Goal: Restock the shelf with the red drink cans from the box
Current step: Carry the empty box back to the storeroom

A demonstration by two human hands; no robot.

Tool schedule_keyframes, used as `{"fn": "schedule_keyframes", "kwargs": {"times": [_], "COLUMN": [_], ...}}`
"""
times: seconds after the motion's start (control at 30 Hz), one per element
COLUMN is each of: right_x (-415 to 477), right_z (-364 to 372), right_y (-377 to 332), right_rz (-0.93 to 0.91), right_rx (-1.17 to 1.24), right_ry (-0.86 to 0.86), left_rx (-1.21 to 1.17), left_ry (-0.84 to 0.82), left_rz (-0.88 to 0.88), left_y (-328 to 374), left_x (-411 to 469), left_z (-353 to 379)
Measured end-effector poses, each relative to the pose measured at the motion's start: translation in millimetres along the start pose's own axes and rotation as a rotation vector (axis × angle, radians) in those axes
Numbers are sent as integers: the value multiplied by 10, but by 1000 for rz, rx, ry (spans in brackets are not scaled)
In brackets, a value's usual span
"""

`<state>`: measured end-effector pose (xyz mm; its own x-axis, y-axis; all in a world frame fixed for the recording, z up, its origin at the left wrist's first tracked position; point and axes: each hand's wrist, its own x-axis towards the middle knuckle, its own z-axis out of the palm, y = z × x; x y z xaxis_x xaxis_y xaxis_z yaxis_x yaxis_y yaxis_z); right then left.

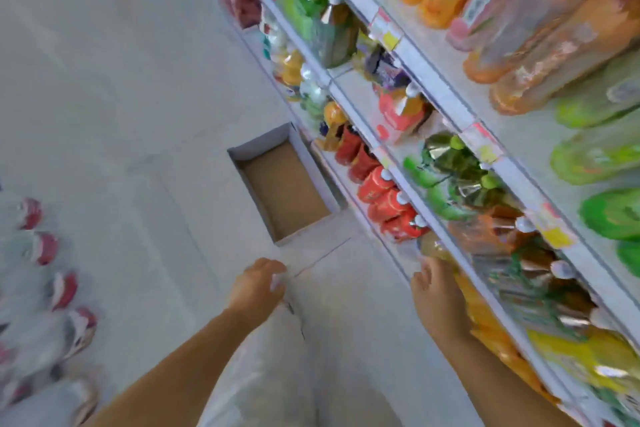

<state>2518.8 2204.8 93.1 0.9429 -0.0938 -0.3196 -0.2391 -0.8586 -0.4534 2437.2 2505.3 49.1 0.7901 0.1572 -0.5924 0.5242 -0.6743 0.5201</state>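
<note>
A shallow open-topped cardboard box, white outside with a plain brown bottom fully in view, lies flat on the pale floor, its long side just beside the foot of the tall white tiered shelf. On a low tier of that shelf, the red drink cans stand close together in a row along the front edge, blurred, near the box.

No text can be read anywhere. The price tags on the front edge of the shelf show only pink and yellow patches, and the print on the bottle labels is smeared by blur.
</note>
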Motion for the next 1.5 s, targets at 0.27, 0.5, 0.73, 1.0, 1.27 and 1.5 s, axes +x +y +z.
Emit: {"fn": "schedule_keyframes", "kwargs": {"times": [0.27, 0.5, 0.73, 1.0, 1.27, 1.5], "right_x": [1330, 2657, 3919, 4715, 4913, 4876], "right_z": [1206, 2491, 3788, 4712, 5035, 5011], "right_y": [-669, -645, -394, -256, -350, -413], "right_rz": [-84, -201, -254, -271, -264, -307], "right_rx": [-60, -235, -356, -268, -96, -153], "right_ry": [-189, -392, -516, -518, -491, -440], "left_rx": [-123, -324, -405, -570, -588, -617], "left_ry": [66, 105, 227, 387, 448, 510], "left_rz": [-187, -443, -611, -643, -647, -620], "left_y": [-544, -1079, -1743, -2366, -2509, -2493], "left_x": [1251, 2441, 3734, 4697, 4942, 4883], "left_z": [-164, 350, 1034, 1386, 1426, 1422]}}
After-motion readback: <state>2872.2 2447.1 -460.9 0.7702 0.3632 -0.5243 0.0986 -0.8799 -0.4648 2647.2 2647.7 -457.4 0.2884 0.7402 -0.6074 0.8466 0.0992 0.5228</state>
